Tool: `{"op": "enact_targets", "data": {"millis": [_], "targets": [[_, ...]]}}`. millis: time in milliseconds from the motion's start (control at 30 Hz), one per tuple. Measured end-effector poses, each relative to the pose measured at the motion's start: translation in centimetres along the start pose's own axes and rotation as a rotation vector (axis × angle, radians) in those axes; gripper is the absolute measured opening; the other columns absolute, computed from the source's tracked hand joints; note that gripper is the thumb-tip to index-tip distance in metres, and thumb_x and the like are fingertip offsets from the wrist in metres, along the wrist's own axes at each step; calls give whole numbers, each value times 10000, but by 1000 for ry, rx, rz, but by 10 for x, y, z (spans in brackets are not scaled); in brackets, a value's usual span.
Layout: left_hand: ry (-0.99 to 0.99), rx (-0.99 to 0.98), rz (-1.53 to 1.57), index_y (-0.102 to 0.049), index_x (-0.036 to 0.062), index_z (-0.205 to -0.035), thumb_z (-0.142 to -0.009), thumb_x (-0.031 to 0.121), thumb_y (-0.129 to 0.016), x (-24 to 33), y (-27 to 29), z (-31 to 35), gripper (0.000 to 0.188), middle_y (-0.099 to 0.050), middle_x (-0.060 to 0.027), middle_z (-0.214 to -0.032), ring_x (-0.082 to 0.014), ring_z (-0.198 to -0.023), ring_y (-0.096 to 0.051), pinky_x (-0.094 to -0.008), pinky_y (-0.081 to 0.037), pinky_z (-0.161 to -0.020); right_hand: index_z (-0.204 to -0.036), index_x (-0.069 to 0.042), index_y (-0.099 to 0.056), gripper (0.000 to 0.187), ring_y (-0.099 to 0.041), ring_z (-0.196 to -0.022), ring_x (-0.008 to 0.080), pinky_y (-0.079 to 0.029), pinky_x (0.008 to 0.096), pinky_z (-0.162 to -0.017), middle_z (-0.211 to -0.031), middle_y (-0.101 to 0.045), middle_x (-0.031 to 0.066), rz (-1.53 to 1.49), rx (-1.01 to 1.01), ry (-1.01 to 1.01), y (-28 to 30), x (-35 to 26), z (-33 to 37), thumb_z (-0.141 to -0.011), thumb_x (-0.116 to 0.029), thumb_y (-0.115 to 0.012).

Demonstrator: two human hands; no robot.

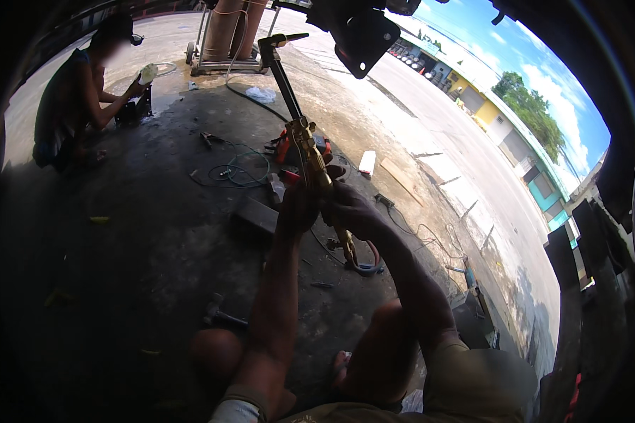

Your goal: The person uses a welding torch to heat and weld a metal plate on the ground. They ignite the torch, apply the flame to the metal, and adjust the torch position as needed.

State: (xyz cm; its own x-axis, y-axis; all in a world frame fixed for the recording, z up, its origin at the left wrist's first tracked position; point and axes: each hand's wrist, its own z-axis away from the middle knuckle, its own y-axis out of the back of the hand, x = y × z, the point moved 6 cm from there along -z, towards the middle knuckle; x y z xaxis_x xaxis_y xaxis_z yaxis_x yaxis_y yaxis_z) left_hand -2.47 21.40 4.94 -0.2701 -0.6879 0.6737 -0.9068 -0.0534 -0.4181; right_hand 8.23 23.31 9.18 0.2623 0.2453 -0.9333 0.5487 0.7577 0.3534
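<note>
A cutting torch [288, 88] with a brass body and a dark tube points up and away in front of me, its angled tip at the top left. My left hand [300, 206] is wrapped round the handle from the left side. On the right side of the same handle, my right hand [349, 208] grips with bent fingers; its fingertips are partly in shadow. Below my hands the brass rear end of the torch shows, with hoses [367, 268] curving from it. No flame is visible at the tip.
Gas cylinders [224, 32] stand on a cart at the far side. A person [67, 106] crouches at the left holding a pale object. A dark metal bracket [363, 42] hangs overhead. An orange-and-black machine [283, 149], green cable [243, 169], dark block [255, 215] and hammer [222, 315] lie on the ground.
</note>
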Motion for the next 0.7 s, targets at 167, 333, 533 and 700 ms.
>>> {"op": "enact_targets", "data": {"millis": [167,333,533,700], "targets": [[111,-12,523,-442,33,-1421,-1077,420,-436,-42,-3,-4,518,-592,-137,-1329,-241,-1225,-592,-404,-488,-1051,-1075,9,-609,317,-576,-833,166,-477,344,-742,-911,-592,61,372,296,102,-3,-16,-5,-895,-246,-666],[151,-9,255,-493,45,-1387,-1093,373,-428,-59,5,3,445,-628,-115,-1244,-182,-1136,-611,-348,-505,-980,-1019,25,-613,304,-584,-851,179,-476,343,-763,-895,-601,88,427,362,9,9,9,-14,-887,-245,-658],[83,11,-195,-594,88,-1271,-1048,434,-482,-66,9,24,426,-692,-101,-967,-175,-858,-674,-351,-537,-730,-1100,11,-642,245,-631,-911,158,-507,320,-814,-954,-670,96,333,426,62,16,30,-25,-913,-147,-628],[18,33,-518,-627,83,-1189,-1045,360,-506,-42,5,30,335,-689,-127,-906,-209,-852,-692,-355,-526,-716,-1119,17,-645,268,-650,-925,159,-515,316,-821,-991,-694,95,284,472,20,7,32,-24,-908,-148,-647]]}}
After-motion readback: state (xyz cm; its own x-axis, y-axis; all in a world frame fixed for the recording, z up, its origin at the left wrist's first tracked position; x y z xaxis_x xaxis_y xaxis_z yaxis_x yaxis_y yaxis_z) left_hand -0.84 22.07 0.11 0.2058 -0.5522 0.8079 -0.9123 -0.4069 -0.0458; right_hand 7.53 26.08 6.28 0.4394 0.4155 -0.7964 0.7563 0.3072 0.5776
